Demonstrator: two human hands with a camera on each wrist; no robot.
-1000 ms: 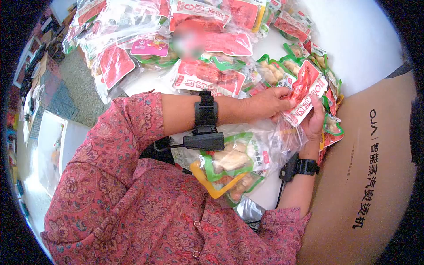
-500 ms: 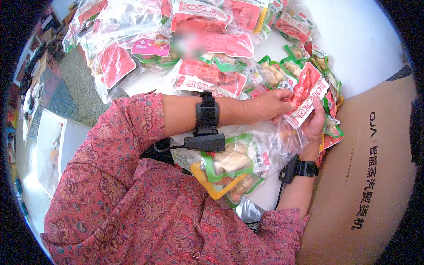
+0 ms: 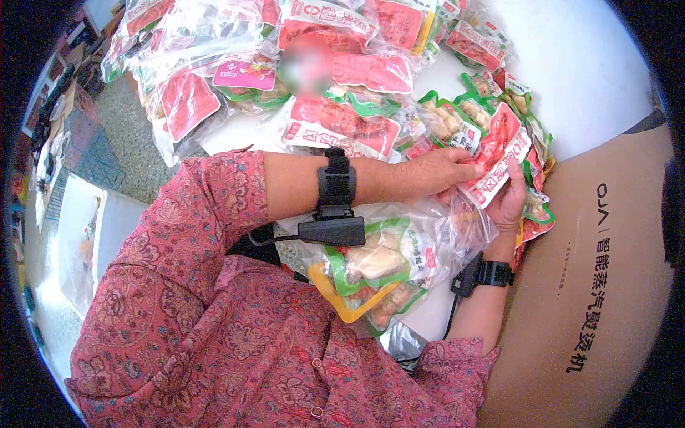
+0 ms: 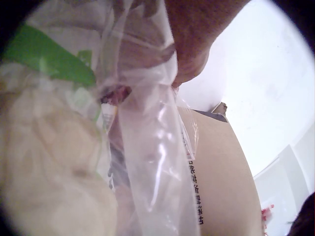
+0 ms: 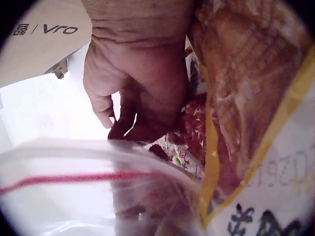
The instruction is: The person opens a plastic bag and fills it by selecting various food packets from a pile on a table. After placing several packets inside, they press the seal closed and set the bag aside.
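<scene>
Two hands meet over a clear zip bag (image 3: 464,232) at the right of the head view. The left hand (image 3: 439,173) pinches the lower end of a red-and-white food packet (image 3: 499,143). The right hand (image 3: 506,203) grips that packet's right edge from below, its curled fingers (image 5: 130,110) beside the bag's red-striped mouth (image 5: 98,178). Inside the bag lie a green-edged pack (image 3: 374,258) and a yellow-edged pack (image 5: 246,88). Clear film and the pale contents (image 4: 54,162) fill much of the left wrist view, with part of the left hand (image 4: 197,44) above.
Many bagged red packets (image 3: 342,121) cover the far side of the white table (image 3: 592,78). Loose green-edged packs (image 3: 474,110) lie beyond the hands. A large printed cardboard box (image 3: 571,285) stands close on the right. Stone-coloured floor (image 3: 128,128) shows at the left.
The red packet has shifted slightly to the right and a little downward with both hands. Both hands keep their hold, and the filled clear bag stays almost in place.
</scene>
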